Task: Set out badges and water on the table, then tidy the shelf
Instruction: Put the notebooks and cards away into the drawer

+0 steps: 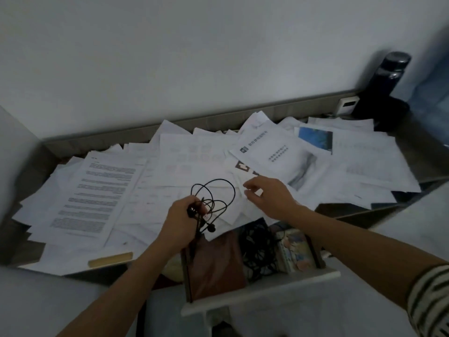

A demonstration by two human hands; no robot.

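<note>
A heap of loose white printed papers point(170, 171) covers the shelf top from left to right. My left hand point(181, 221) is shut on a tangled black earphone cable point(213, 190), whose loops stand up over the papers and whose earbud dangles below my fist. My right hand point(269, 197) hovers just right of the cable with fingers apart, fingertips touching the edge of a white sheet point(239, 203). A cover page with dark characters point(264, 154) lies above that hand.
A dark bottle point(388, 76) stands at the far right corner beside a white socket point(347, 103). Below the papers, an open compartment holds a brown pouch point(216, 261), a black cable bundle point(260, 251) and a patterned booklet point(296, 251). A grey rim point(218, 117) backs the shelf.
</note>
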